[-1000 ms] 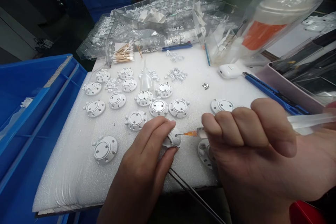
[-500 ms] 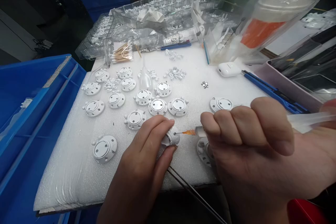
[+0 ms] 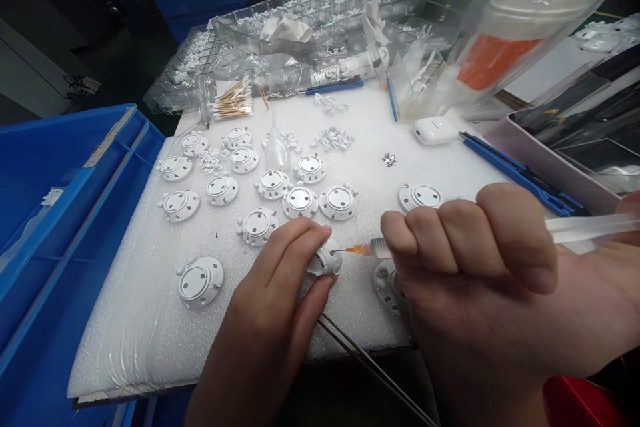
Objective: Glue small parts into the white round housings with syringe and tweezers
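Note:
Between fingers and thumb, my left hand point(image 3: 280, 293) grips a small white round plastic part point(image 3: 327, 259), tilted on its side. A pair of metal tweezers point(image 3: 360, 357) sticks out below that hand toward me. My right hand point(image 3: 480, 267) is wrapped around a syringe point(image 3: 379, 248) with an orange-based needle point(image 3: 357, 249). The needle tip meets, or nearly meets, a small hole in the part's side. Partly behind my right hand lies another white round part point(image 3: 386, 283). A single white round part point(image 3: 200, 282) rests to the left of my left hand.
Several more white round parts point(image 3: 300, 202) stand on the white foam sheet point(image 3: 140, 320). Around them are a dropper bottle point(image 3: 277, 150), little white pieces point(image 3: 334, 139), cotton swabs point(image 3: 233, 101), a white case point(image 3: 435, 131) and a blue cutter point(image 3: 520, 173). A blue bin point(image 3: 65, 213) borders the left.
Almost nothing differs. The needle stays at the part in my left hand, and both hands keep their grip with only a slight shift in the view.

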{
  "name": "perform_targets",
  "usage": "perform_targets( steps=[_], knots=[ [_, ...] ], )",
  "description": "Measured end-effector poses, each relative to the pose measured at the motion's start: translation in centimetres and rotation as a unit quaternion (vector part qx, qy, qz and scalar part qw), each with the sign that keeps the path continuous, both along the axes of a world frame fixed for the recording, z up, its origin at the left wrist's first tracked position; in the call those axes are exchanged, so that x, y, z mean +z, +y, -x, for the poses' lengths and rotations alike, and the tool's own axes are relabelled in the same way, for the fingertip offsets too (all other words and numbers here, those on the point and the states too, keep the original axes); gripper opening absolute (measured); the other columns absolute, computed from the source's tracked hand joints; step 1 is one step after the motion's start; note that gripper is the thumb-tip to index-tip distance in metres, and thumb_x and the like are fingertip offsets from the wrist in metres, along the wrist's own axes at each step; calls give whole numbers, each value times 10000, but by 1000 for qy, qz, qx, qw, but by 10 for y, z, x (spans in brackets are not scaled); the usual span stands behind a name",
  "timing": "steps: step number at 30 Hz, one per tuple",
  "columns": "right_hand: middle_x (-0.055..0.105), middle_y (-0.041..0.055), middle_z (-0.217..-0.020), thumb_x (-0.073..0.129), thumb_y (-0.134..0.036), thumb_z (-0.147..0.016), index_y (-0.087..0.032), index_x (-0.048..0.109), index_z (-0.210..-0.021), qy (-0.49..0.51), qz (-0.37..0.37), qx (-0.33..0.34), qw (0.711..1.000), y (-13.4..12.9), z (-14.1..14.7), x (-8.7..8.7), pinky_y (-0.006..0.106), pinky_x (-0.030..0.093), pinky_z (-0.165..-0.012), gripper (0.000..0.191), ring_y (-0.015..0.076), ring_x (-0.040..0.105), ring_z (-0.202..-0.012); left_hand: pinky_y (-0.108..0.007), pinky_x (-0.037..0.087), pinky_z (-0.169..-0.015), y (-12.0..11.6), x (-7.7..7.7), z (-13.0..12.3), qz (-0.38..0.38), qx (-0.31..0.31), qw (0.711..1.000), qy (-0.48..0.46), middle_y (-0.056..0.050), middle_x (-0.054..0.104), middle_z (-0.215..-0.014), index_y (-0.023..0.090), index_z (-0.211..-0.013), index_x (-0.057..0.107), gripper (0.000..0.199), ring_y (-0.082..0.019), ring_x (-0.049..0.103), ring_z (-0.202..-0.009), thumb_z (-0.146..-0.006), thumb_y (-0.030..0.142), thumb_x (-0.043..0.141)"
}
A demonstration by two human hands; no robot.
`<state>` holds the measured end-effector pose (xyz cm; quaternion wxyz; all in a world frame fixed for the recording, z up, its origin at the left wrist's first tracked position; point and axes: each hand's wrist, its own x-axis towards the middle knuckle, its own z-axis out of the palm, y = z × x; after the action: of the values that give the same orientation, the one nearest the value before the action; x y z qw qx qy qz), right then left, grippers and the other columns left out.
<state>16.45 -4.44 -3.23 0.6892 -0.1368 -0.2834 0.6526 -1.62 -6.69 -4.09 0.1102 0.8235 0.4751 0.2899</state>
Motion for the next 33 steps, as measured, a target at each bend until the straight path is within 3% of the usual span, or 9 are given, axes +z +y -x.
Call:
perform_targets(
  steps=[4,15,21,33],
  knots=[
    [252,-57,-411,523,-675,-808,-201,219,-473,-23,-10,0,1000,2,1,1,318,340,-510,655,99,273,-405,-122,264,-1145,-1,0,0,-1,-1,1000,-1,-14,518,-1344,192,-1303,480,403,-74,445,-1301,-919,141,590],
    [270,-52,-411,377,-622,-914,-197,201,-464,12,16,9,1000,-1,3,6,312,344,-531,643,105,281,-412,-147,291,-1141,-1,1,-1,10,3,1000,-5,-17,534,-1332,195,-1286,494,390,-89,456,-1295,-914,140,596],
    [268,-58,-378,525,-575,-856,-195,214,-438,-33,-1,-4,999,2,2,6,325,340,-516,646,98,294,-381,-109,271,-1130,-1,2,-1,9,2,1000,-5,-22,533,-1322,170,-1275,513,375,-78,451,-1291,-911,129,592],
    [290,-45,-398,510,-610,-856,-191,246,-453,-42,-11,-2,999,-1,0,3,330,339,-514,638,108,326,-401,-101,270,-1125,0,3,0,18,0,1000,-4,-11,523,-1322,185,-1281,496,390,-68,449,-1286,-909,119,594]
  ],
)
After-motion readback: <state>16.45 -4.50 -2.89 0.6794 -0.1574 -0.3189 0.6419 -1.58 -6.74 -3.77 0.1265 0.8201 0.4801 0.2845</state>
